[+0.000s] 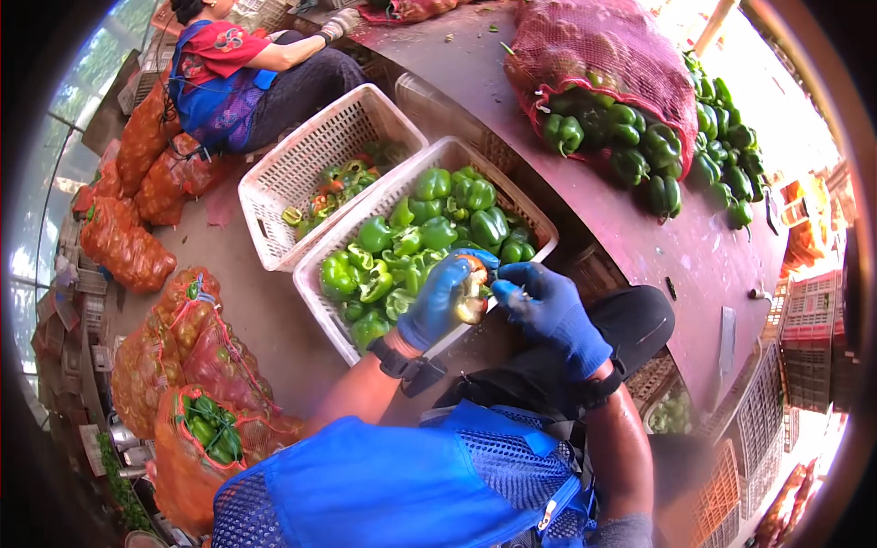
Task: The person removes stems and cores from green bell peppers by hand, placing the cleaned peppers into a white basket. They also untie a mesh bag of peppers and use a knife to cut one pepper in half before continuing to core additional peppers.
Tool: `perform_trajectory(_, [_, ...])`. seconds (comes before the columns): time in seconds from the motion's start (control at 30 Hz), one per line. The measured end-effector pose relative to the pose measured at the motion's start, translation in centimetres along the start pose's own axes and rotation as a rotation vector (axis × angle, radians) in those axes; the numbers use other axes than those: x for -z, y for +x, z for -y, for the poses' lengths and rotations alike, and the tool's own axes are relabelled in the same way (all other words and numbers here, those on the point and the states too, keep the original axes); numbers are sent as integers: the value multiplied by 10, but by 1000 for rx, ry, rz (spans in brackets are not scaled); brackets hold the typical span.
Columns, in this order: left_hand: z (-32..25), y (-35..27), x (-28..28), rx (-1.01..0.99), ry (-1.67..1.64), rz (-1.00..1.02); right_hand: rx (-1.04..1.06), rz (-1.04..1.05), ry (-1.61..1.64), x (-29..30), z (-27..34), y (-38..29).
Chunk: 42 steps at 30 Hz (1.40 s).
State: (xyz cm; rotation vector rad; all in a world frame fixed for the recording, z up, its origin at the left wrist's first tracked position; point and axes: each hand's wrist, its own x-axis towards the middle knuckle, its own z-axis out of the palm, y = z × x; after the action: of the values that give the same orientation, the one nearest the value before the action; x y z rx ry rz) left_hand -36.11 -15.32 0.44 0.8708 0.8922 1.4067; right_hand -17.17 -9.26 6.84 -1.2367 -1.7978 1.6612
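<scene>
In a blue glove, my left hand is closed around a cut bell pepper with red and pale flesh, above the near right edge of a white plastic crate. My right hand, gloved too, is just right of the pepper with fingers bent; something small and dark shows at its fingertips, too small to name. Green bell peppers, whole and cut, fill much of that crate. Touching it on the far left side, a second white crate holds pepper pieces, some red or orange.
A table on the right bears a red mesh sack spilling green peppers. Filled mesh sacks lie at the left. A co-worker sits at the upper left. Stacked plastic crates stand at the far right.
</scene>
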Motion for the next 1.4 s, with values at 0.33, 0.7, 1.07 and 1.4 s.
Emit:
perform_trajectory(0.33, [10,4,-23,-18,284,22,-96,-64,178,-10,-20,-17])
perform_trajectory(0.7, [23,14,-35,122,105,74,-76,-69,378,-7,-35,-33])
perform_trajectory(1.07, [-2,17,-33,30,526,265,-121,55,412,4,-33,-42])
perform_trajectory(1.4, [14,23,-41,87,258,208,-87,8,646,3,-47,-43])
